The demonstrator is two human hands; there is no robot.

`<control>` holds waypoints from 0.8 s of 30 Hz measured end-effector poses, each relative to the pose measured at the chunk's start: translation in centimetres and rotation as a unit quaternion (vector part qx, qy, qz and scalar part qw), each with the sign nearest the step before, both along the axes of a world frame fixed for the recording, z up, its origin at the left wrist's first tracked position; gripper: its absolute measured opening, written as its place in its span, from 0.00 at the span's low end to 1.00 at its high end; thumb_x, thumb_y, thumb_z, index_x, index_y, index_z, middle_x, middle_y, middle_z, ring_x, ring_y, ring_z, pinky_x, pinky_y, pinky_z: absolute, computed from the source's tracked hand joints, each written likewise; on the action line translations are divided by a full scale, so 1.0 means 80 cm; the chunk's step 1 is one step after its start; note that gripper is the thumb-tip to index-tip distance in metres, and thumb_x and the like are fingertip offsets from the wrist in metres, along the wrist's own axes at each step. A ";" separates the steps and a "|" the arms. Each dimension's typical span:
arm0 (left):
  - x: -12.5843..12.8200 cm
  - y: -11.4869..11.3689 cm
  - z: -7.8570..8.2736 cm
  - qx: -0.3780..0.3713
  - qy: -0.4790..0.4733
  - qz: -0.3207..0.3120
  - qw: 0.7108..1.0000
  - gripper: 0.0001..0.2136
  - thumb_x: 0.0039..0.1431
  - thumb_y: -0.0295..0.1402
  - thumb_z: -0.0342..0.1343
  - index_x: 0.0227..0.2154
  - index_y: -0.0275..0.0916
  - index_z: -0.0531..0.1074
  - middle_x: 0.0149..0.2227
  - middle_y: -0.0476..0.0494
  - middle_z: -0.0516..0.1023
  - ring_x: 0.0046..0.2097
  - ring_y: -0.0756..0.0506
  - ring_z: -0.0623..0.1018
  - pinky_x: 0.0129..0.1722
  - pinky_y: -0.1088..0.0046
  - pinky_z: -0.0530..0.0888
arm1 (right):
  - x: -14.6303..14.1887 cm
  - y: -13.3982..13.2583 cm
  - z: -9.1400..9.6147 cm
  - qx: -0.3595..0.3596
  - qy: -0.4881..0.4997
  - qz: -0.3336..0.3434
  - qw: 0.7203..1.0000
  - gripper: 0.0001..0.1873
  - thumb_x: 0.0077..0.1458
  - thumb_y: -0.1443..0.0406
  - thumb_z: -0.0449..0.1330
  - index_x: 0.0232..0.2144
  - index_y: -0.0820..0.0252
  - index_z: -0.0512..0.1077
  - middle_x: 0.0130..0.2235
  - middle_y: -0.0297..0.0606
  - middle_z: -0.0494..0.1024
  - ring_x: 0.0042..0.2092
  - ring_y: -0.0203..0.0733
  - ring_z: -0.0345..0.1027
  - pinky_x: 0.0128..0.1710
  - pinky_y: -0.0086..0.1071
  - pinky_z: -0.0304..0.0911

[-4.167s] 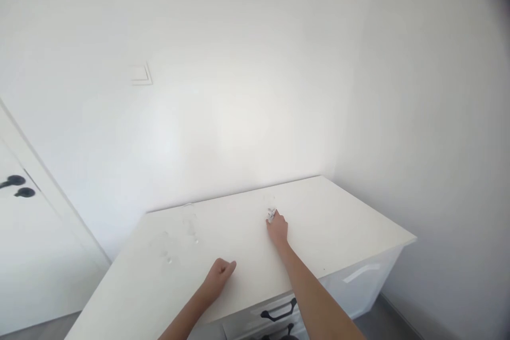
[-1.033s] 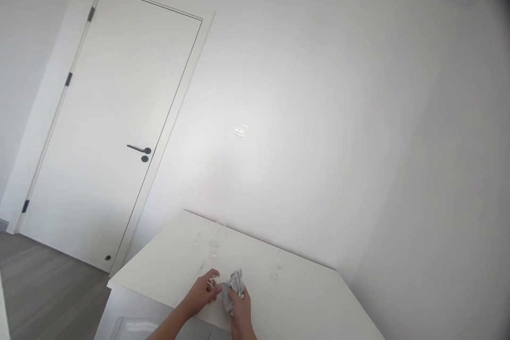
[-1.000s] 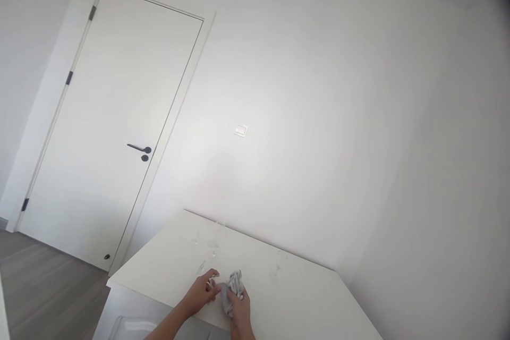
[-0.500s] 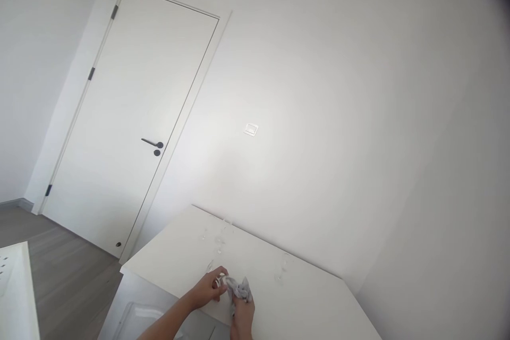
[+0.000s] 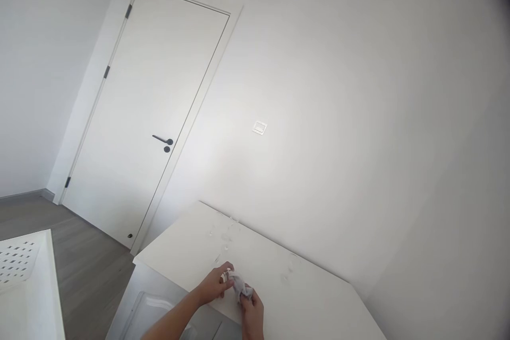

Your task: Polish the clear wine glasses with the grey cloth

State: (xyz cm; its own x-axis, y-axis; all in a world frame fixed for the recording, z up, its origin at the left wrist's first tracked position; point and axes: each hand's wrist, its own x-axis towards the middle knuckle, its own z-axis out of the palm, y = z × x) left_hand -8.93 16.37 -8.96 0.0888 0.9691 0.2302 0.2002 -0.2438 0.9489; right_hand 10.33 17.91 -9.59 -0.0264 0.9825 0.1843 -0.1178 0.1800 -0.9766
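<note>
My left hand (image 5: 215, 282) is closed around a small clear glass (image 5: 225, 276), mostly hidden by the fingers and a grey cloth (image 5: 240, 287). The cloth is bunched up and bridges both hands, lying against the glass. My right hand (image 5: 252, 308) grips its lower end with bent fingers. Both hands are just above the front part of a white cabinet top (image 5: 311, 308). Several clear glasses, faint against the white, stand beyond them, such as a glass (image 5: 226, 237) at the back left and another glass (image 5: 285, 278) farther right.
A white wall with a light switch (image 5: 259, 127) rises behind the cabinet. To the left is a closed white door (image 5: 147, 101) with a dark handle. A white perforated basket (image 5: 51, 276) stands at the lower left above grey flooring (image 5: 87, 255).
The view has shifted a little, so the scene sits farther right. The cloth has been drawn up closer to the left hand and covers more of the glass; both hands keep their grip.
</note>
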 end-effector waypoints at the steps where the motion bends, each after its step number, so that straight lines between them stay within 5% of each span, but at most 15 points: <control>1: 0.001 -0.001 0.000 0.002 0.006 0.001 1.000 0.22 0.60 0.53 0.57 0.49 0.43 0.67 0.25 0.56 0.68 0.22 0.51 0.69 0.25 0.75 0.67 | 0.001 0.001 -0.001 0.000 0.009 -0.011 1.000 0.17 0.33 0.59 0.71 0.30 0.57 0.76 0.33 0.38 0.82 0.39 0.53 0.76 0.39 0.39 0.71; 7: 0.004 0.001 -0.001 0.019 0.050 0.004 0.999 0.21 0.62 0.49 0.57 0.51 0.42 0.70 0.22 0.56 0.69 0.23 0.48 0.72 0.29 0.72 0.69 | 0.007 0.002 -0.010 -0.027 0.065 -0.010 0.997 0.33 0.32 0.59 0.76 0.39 0.53 0.64 0.42 0.40 0.83 0.40 0.47 0.77 0.42 0.36 0.69; 13: 0.003 0.000 0.003 0.032 0.065 -0.003 0.997 0.23 0.63 0.50 0.56 0.52 0.38 0.69 0.21 0.55 0.68 0.23 0.48 0.72 0.29 0.73 0.68 | 0.012 -0.020 0.004 -0.038 0.022 0.070 0.997 0.23 0.48 0.58 0.67 0.42 0.53 0.61 0.35 0.31 0.80 0.34 0.40 0.70 0.37 0.30 0.63; 17: 0.001 0.004 -0.003 0.023 0.042 -0.023 0.999 0.22 0.62 0.49 0.58 0.53 0.40 0.69 0.25 0.54 0.71 0.26 0.49 0.73 0.31 0.73 0.68 | 0.015 -0.032 0.021 -0.047 0.008 0.097 0.994 0.25 0.52 0.57 0.66 0.48 0.51 0.60 0.36 0.29 0.80 0.38 0.41 0.71 0.41 0.30 0.63; 24: -0.001 0.003 0.001 0.027 0.041 -0.052 0.997 0.22 0.59 0.40 0.61 0.55 0.42 0.66 0.29 0.54 0.73 0.27 0.49 0.74 0.34 0.72 0.69 | 0.020 -0.034 0.034 -0.048 0.016 0.163 0.985 0.46 0.48 0.59 0.72 0.64 0.51 0.56 0.60 0.47 0.77 0.53 0.47 0.74 0.56 0.39 0.64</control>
State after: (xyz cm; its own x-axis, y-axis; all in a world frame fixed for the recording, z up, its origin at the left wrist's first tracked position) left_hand -9.05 16.58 -8.91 0.2085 0.9403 0.2690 0.2470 -0.3168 0.9158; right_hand 11.95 15.21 -6.85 -0.3385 0.9361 0.0961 -0.1857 0.0336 -0.9820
